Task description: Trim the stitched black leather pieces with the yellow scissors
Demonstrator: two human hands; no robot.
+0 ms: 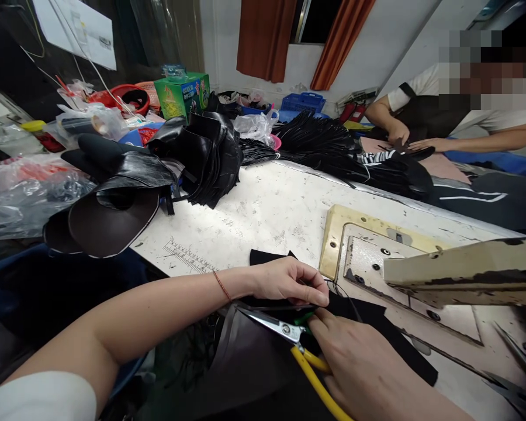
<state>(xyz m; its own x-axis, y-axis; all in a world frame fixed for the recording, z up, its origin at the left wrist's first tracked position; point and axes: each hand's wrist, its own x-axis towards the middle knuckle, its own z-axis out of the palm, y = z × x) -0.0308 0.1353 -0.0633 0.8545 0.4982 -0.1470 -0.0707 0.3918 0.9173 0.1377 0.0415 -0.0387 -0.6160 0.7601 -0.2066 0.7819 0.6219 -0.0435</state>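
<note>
My right hand (350,351) is closed around a pair of scissors with yellow handles (311,374), their metal blades pointing left. A bit of green shows by its fingertips. With thumb and finger pinched together, my left hand (291,280) grips the edge of a black fabric piece (405,345), just above the scissors. Both hands nearly touch. The fabric lies across the table's front edge, and thin dark thread loops beside my left fingertips. Below the blades hangs a dark grey piece (254,351).
A sewing machine arm (460,269) reaches in from the right over its bed plate (355,257). Stacked black leather pieces (210,152) stand on the white table (267,204). Pointed metal tools (512,351) lie at right. Across the table, a co-worker's hands (416,140) handle dark material.
</note>
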